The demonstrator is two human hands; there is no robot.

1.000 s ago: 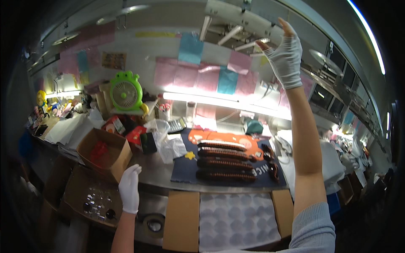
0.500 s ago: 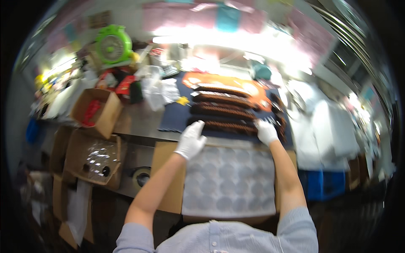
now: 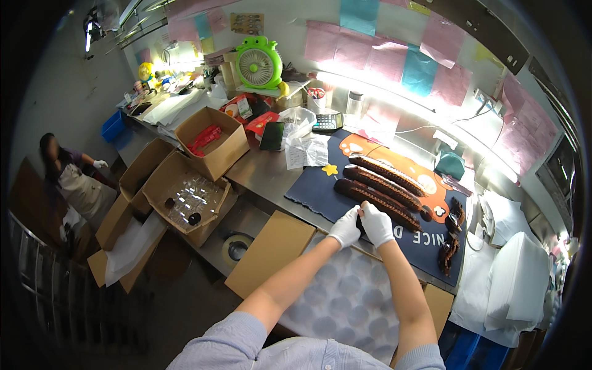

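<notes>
My left hand [image 3: 346, 229] and my right hand [image 3: 376, 224], both in white gloves, meet at the near edge of a dark blue mat [image 3: 311, 190]. Their fingers are closed together, and a small dark bit shows between them; what it is I cannot make out. Just beyond lie long, ribbed, dark brown rows [image 3: 381, 192] of stacked pieces, side by side on the mat. Below my forearms an open cardboard box [image 3: 271, 253] holds a translucent sheet [image 3: 333, 290] with round shapes showing through it.
Loose dark brown pieces [image 3: 453, 234] lie at the mat's right. White foam sheets [image 3: 515, 277] are stacked beyond. Leftward stand a carton with red items [image 3: 213, 123], a carton with clear plastic packets [image 3: 166, 216] and a tape roll [image 3: 237, 248]. Another person [image 3: 83, 185] is far left.
My hands, earlier apart at the two ends of the nearest brown row, have come together. Fewer rows show on the mat now. My view has turned left, bringing another person into sight.
</notes>
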